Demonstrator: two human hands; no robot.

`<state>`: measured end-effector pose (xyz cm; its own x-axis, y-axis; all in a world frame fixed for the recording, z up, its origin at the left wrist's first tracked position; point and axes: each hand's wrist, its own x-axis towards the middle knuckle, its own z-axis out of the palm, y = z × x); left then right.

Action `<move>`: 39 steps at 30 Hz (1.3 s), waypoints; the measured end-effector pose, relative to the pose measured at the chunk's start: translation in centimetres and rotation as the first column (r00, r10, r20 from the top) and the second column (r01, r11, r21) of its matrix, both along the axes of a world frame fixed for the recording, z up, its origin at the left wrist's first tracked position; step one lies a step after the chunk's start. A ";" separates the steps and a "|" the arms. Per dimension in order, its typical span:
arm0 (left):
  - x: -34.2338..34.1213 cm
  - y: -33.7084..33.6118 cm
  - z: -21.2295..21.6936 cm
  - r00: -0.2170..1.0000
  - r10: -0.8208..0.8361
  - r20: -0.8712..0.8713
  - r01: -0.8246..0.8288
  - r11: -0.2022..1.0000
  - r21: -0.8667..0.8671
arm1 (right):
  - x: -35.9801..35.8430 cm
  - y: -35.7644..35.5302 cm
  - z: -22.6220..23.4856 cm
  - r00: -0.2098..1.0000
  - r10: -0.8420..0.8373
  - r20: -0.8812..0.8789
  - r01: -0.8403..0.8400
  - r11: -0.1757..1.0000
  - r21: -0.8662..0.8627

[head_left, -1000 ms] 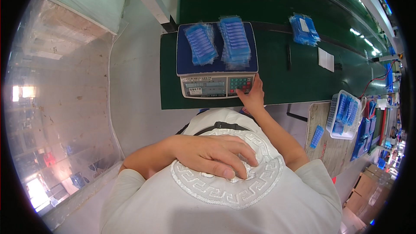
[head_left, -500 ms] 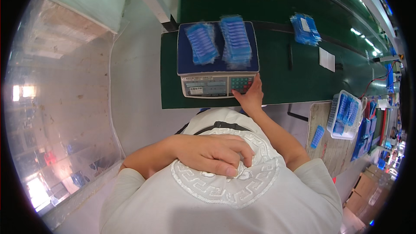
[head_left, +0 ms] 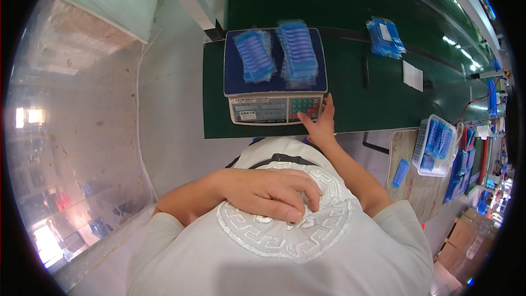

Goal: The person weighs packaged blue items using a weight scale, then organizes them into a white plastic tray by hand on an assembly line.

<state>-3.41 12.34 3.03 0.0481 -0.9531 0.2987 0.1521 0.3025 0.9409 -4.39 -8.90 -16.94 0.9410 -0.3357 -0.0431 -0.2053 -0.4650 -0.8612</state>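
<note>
Right hand [head_left: 320,123] open-fingered, touching keypad of grey weighing scale [head_left: 275,82] carrying two blue packet stacks [head_left: 279,55]; left hand [head_left: 271,192] flat, released on shirt; bare green table [head_left: 383,104] rightward

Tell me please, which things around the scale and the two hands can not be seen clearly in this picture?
- Scale display: head view, too small to read.
- Blue packs on its pan: blurred, contents unclear.
- Right hand: which key it touches is too small to tell.
- Left hand: flat on the white shirt, palm hidden.
</note>
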 end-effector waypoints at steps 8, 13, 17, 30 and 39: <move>3.5 2.0 -0.3 0.475 0.870 -0.133 -0.711 0.468 0.525 | 3.9 -1.7 5.8 0.966 -0.046 0.253 0.079 0.989 -0.121; 11.8 2.7 -10.8 0.030 0.988 0.153 -0.850 -0.055 0.525 | 11.5 -0.9 8.0 0.971 0.066 0.229 -0.051 0.996 -0.073; 14.4 -0.6 -11.3 0.032 0.983 0.181 -0.812 -0.080 0.578 | 15.4 -1.2 4.7 0.999 -0.042 0.030 0.041 0.999 0.036; 17.6 -2.1 -12.0 0.058 0.997 0.057 -0.731 0.004 0.682 | 15.7 2.7 5.5 0.996 -0.089 -0.004 0.088 0.984 0.155; 18.0 -1.7 -13.1 0.065 0.996 0.060 -0.739 0.007 0.674 | 15.1 2.5 6.9 0.999 0.007 -0.037 0.007 0.932 0.363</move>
